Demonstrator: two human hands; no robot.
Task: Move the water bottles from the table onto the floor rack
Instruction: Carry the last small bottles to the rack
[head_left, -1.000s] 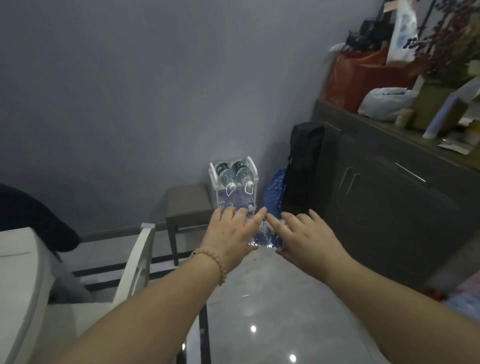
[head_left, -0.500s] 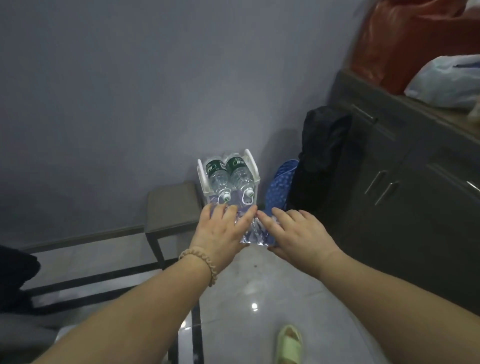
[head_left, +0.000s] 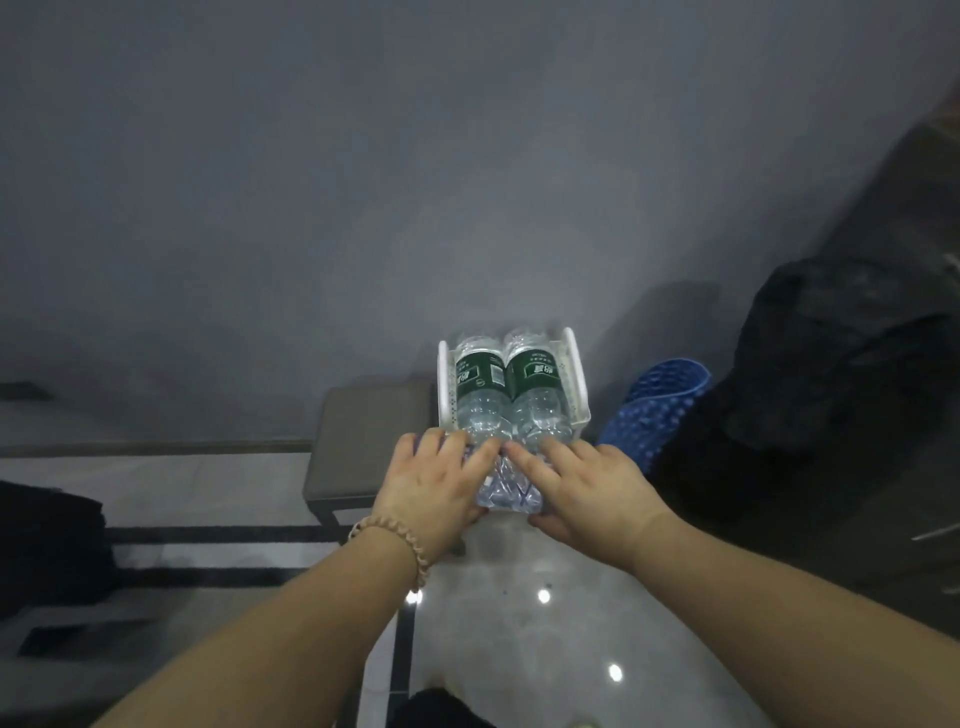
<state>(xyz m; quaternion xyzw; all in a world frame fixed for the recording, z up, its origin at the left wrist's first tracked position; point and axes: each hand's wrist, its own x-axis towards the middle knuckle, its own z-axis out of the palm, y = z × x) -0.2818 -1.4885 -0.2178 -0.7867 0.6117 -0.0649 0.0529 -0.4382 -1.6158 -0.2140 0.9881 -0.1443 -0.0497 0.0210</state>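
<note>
Looking down past both forearms, I see my left hand (head_left: 435, 486) and right hand (head_left: 582, 488) side by side over clear bottles (head_left: 508, 486) at the front of the rack (head_left: 581, 384). Fingers of each hand lie spread flat across the plastic, forefingers almost meeting in the middle. Thumbs tuck underneath, so I cannot tell whether either hand really clasps a bottle or only presses on it. Only a crumpled, glinting patch of those bottles shows between the hands; their caps, labels and number are hidden.

Behind my fingers, two more bottles lie in the rack's top tier, green labels (head_left: 535, 375) up, touching each other. Label print is too small to read. White side rails frame them; lower tiers and the rack's feet are covered by my hands.

A bracelet (head_left: 395, 540) of pale beads circles the left wrist. A grey stool (head_left: 363, 441) stands just left of the rack against the wall. To the right, a blue dotted thing (head_left: 654, 410) leans near a dark bag (head_left: 831, 374), both blurred. A dark shape (head_left: 47, 551) at the left edge is cut off, as is another at the bottom edge. The floor (head_left: 519, 623) is glossy, with bright reflections.
</note>
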